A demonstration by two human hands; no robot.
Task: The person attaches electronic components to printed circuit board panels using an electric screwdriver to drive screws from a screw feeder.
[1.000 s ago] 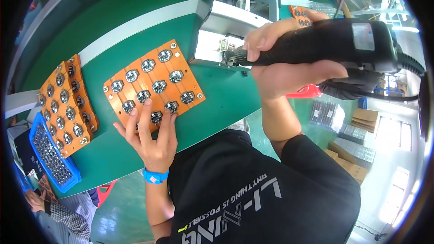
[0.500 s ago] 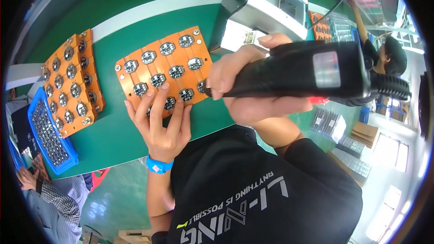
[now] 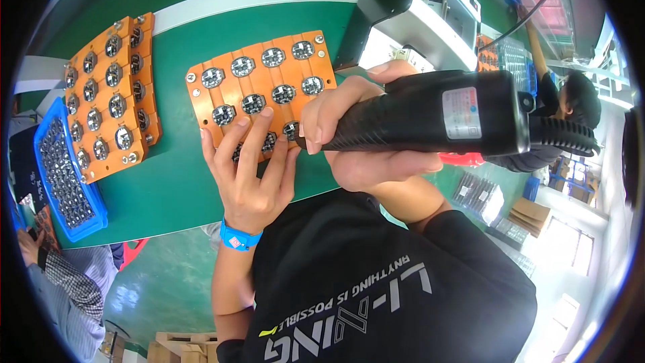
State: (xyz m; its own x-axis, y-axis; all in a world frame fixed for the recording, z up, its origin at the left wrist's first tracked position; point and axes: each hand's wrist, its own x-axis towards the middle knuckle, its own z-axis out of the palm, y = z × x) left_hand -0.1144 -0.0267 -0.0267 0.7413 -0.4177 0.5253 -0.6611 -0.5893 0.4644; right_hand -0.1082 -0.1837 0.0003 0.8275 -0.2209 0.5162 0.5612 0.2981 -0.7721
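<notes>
An orange fixture plate lies on the green table, holding rows of small round circuit boards. My left hand has its fingers spread over the plate's near edge, fingertips among the near boards and partly covering them. A blue band circles that wrist. In my right hand, wrapped by the fingers, is a thick black corded electric screwdriver, lying almost level. Its tip end meets the third board of the near row, beside my left fingers; the exact contact is hidden. The right hand also covers the plate's near right corner.
Two more loaded orange plates stand overlapped at the left. Near them a blue bin holds many small round parts. A white and black machine stands at the back right. Co-workers are at the left and right.
The screwdriver tip has moved from the right end of the plate's near row to the board left of it. The view has shifted, and my left hand stays spread on the plate.
</notes>
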